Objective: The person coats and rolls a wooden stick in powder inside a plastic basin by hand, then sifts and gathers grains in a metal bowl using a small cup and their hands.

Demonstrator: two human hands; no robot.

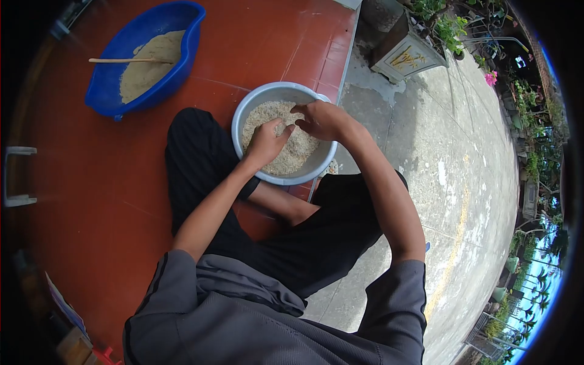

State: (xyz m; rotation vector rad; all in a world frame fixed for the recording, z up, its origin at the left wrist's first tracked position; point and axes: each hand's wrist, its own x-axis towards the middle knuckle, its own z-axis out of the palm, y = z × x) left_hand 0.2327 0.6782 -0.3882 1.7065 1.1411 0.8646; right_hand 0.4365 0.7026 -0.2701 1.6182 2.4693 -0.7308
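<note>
A round grey-blue basin (242, 108) rests on the red tiles between my bent legs. Inside it lies a pale, crumbly material (277, 165), like flakes or coarse grain. My left hand (266, 141) is over the left part of this material, thumb and fingers apart. Coming in from the right, my right hand (319, 120) hangs over the basin's upper right part, its fingers curled down and apart. The fingertips of both hands are close to each other. Nothing large shows in either hand.
A blue boat-shaped tub (104, 96) at the upper left holds beige powder (149, 76) and a wooden stick (125, 60). A tile step edge drops to grey concrete on the right. A planter (406, 52) and plants stand beyond. White legs of something (20, 199) show at far left.
</note>
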